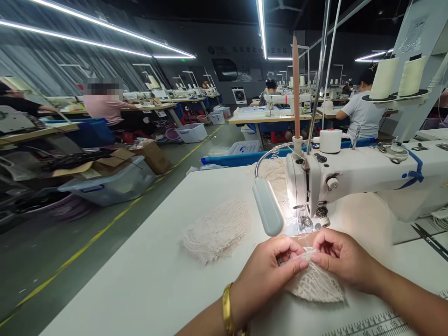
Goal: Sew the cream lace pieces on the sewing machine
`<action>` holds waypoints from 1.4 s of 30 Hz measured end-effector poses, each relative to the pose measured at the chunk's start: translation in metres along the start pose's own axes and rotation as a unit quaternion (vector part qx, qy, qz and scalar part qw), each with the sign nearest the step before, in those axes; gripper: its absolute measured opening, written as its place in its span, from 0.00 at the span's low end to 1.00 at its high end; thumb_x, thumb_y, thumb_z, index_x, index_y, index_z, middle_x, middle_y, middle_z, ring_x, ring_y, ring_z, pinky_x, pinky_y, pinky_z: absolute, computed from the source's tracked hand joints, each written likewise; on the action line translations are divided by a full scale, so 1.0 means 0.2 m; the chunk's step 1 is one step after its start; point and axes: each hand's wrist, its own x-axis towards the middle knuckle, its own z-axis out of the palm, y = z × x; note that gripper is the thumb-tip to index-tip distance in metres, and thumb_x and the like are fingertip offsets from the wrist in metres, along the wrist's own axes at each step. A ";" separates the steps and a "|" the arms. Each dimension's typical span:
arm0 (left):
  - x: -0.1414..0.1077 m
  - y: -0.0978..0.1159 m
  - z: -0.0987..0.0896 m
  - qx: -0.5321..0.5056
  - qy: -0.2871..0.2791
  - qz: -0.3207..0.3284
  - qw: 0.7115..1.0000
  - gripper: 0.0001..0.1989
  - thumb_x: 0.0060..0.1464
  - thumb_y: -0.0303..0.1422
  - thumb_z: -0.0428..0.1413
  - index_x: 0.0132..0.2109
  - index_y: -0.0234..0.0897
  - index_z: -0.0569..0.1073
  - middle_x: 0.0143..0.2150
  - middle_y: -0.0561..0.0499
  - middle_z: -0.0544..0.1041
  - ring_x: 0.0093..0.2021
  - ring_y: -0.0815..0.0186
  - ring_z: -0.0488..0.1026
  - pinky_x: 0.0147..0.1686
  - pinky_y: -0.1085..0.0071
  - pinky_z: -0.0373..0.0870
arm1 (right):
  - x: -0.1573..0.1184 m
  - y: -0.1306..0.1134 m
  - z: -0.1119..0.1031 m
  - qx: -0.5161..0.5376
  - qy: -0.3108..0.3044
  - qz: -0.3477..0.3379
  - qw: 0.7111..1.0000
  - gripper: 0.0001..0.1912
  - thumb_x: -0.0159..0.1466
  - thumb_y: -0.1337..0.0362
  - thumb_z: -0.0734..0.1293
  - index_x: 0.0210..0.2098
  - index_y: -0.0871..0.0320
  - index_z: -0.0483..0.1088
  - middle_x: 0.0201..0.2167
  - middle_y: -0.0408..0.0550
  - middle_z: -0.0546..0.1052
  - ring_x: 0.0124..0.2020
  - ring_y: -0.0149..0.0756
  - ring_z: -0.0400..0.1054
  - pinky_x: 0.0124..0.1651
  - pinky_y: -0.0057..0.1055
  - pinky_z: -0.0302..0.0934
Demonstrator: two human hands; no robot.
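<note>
Lace held over white tabletop, yellow-lined floor, strip lights

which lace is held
The pale rounded lace piece pinched by left hand and right hand; the pale lace stack and bunched lace behind the grey lamp lie unheld.

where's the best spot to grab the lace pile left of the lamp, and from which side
Likely the near edge of the lace pile, pinched by the left hand coming from the person's own side. The pile lies flat with its loose, layered-looking edge facing that way, while the gray lamp head crowds its right side.
</note>
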 end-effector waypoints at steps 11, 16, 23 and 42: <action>0.01 -0.02 -0.01 -0.060 -0.010 -0.009 0.998 0.11 0.54 0.42 0.63 0.31 0.39 0.81 0.33 0.51 0.79 0.34 0.64 0.72 0.37 0.69 0.70 | -0.01 0.04 -0.02 -0.004 0.011 -0.026 1.000 0.16 0.68 0.49 0.71 0.35 0.54 0.70 0.32 0.40 0.67 0.34 0.34 0.59 0.37 0.31 0.55; -0.03 0.02 -0.01 -0.046 -0.015 0.047 0.998 0.13 0.61 0.41 0.58 0.33 0.40 0.81 0.34 0.50 0.80 0.36 0.62 0.74 0.39 0.68 0.71 | -0.04 0.00 -0.02 -0.013 0.018 -0.032 0.999 0.17 0.69 0.47 0.70 0.35 0.54 0.69 0.32 0.41 0.67 0.34 0.35 0.60 0.38 0.31 0.57; -0.22 0.26 -0.23 0.073 -0.060 0.077 0.993 0.14 0.67 0.40 0.54 0.34 0.40 0.77 0.30 0.54 0.77 0.30 0.67 0.71 0.30 0.74 0.65 | -0.20 -0.28 0.12 -0.023 -0.037 -0.016 0.999 0.11 0.66 0.58 0.69 0.30 0.54 0.68 0.26 0.39 0.67 0.30 0.33 0.60 0.35 0.30 0.56; 0.37 -0.07 -0.04 0.277 -0.124 0.055 0.951 0.13 0.49 0.34 0.66 0.25 0.38 0.69 0.23 0.56 0.67 0.29 0.64 0.67 0.28 0.70 0.57 | -0.03 -0.09 -0.03 -0.359 -0.011 -0.137 0.923 0.06 0.70 0.69 0.63 0.36 0.54 0.66 0.34 0.44 0.72 0.36 0.38 0.63 0.39 0.34 0.57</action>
